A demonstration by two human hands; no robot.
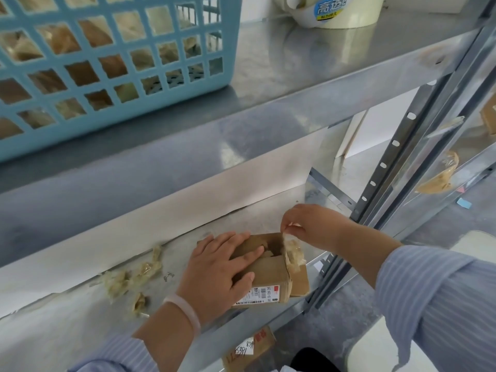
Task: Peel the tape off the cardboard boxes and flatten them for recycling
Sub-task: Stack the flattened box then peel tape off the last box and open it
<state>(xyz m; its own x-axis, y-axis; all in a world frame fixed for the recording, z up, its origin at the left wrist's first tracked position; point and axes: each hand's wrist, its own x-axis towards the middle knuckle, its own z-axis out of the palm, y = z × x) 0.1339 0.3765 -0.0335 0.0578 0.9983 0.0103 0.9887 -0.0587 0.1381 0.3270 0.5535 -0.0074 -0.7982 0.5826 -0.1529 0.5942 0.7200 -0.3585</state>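
A small brown cardboard box [271, 275] with a white barcode label lies on the metal shelf [80, 326], its top open. My left hand [217, 272] presses flat on the box's top flap with straight fingers. My right hand [308, 226] hovers over the box's far right corner and pinches the end of a clear tape strip [292, 253]. Crumpled tape still clings to the box's right side above a hanging flap.
Crumpled peeled tape pieces [128, 277] lie on the shelf left of the box. A blue plastic basket [115, 65] with tape scraps and a tape roll [338, 12] sit on the upper shelf. Another labelled box [249, 350] lies below. A shelf upright [389, 162] stands at right.
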